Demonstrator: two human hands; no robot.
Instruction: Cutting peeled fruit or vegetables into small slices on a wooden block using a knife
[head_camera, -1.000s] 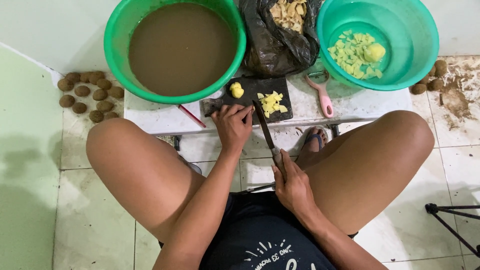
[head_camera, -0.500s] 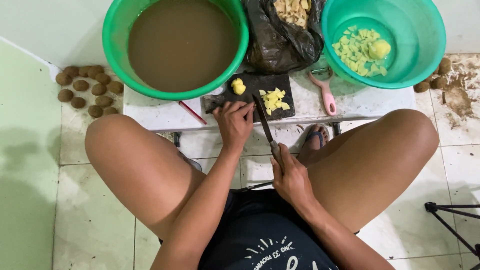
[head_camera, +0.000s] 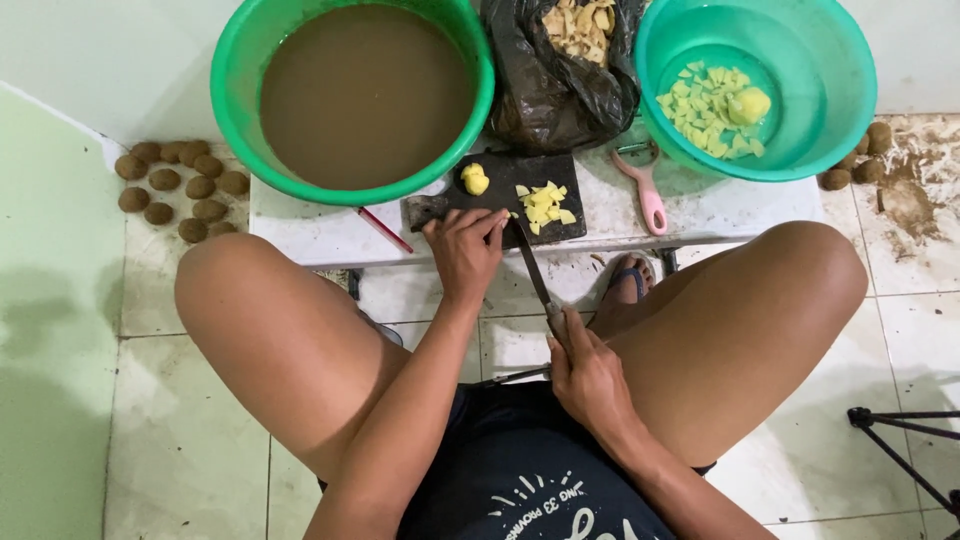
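Head view: little has shifted; right hand (head_camera: 590, 375) still grips the knife (head_camera: 530, 262), left hand (head_camera: 462, 250) flat on the board (head_camera: 500, 172) by yellow slices (head_camera: 543, 204).

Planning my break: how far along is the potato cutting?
Done: slices in the right basin. In hand: left hand on the cutting board, right hand holding the knife by cut pieces. Left: one peeled piece, unpeeled potatoes on the floor.

basins (head_camera: 860, 90) 2 | knife (head_camera: 530, 265) 1 | peeler (head_camera: 650, 195) 1 | brown tubers (head_camera: 180, 185) maybe 14
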